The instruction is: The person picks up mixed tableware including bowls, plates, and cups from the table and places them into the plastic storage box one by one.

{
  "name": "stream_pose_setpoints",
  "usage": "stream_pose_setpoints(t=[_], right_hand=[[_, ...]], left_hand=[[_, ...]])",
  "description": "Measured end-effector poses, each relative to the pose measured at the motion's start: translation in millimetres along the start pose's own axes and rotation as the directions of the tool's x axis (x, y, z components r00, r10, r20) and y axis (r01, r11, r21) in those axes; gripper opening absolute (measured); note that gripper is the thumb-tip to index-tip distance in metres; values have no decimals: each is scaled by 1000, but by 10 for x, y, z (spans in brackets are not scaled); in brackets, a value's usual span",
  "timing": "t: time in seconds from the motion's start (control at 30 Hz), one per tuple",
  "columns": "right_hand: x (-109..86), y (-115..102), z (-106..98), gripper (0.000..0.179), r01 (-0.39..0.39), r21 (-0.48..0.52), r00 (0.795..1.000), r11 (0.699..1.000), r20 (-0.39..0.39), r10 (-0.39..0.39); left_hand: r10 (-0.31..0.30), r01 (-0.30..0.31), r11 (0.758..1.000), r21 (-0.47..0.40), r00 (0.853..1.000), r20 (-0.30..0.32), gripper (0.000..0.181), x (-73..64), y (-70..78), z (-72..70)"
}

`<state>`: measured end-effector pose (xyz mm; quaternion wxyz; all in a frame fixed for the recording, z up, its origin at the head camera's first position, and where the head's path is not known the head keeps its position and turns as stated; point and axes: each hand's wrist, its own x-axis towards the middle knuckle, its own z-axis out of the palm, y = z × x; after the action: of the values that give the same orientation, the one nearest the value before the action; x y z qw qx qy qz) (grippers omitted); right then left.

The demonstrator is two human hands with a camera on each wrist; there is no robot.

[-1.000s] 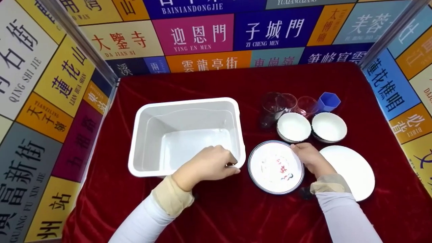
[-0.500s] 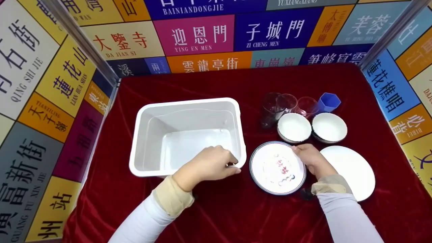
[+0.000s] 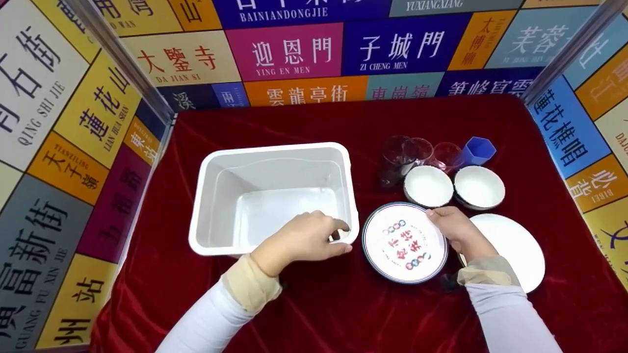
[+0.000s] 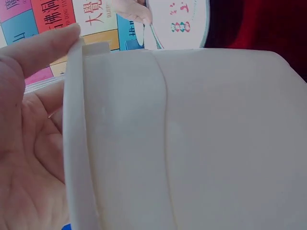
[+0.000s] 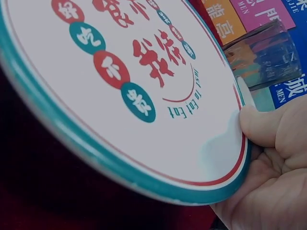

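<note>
In the head view, my left hand (image 3: pixel 306 238) holds the near right corner of a white plastic tub (image 3: pixel 270 148), thumb outside the rim. Up close in the left wrist view, the tub wall (image 4: pixel 230 134) fills most of the picture, with the hand (image 4: pixel 29 139) at its rim. My right hand (image 3: pixel 456 233) pinches the right edge of a round plate (image 3: pixel 385 230) with red lettering and a dark rim. The right wrist view shows this plate (image 5: pixel 192 148) tilted over the cloth, its rim green, the thumb (image 5: pixel 264 127) on its upper face. Fingers beneath are partly hidden.
Right of the tub stand two white bowls (image 3: pixel 428 186), several clear cups (image 3: pixel 417 149) and a blue hexagonal cup (image 3: pixel 478 151). A white oval plate (image 3: pixel 520 255) lies under the right forearm. Dark red cloth (image 3: pixel 274 122) covers the table; lettered panels enclose it.
The round plate has risen slightly, turned toward the camera and shifted right with my right hand, so its print shows clearly. My left hand has stayed at the tub corner.
</note>
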<state>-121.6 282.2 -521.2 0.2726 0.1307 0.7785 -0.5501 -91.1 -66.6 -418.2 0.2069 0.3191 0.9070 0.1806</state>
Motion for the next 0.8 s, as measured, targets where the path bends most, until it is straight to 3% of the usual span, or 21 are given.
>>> stream_pose_setpoints(t=[0.13,0.4,0.8], right_hand=[[-58,-62,-21,47,14,4,1000,1000,6,-14],[-146,-174,-31,47,41,12,999,999,20,-41],[-251,-313,-92,52,53,-26,997,998,51,-51]], left_hand=[[0,0,1000,-11,1000,3,52,3,-12,-23],[-2,-5,997,-80,996,-87,58,1,-8,-124],[-56,34,989,-147,988,-147,75,22,-31,-95]])
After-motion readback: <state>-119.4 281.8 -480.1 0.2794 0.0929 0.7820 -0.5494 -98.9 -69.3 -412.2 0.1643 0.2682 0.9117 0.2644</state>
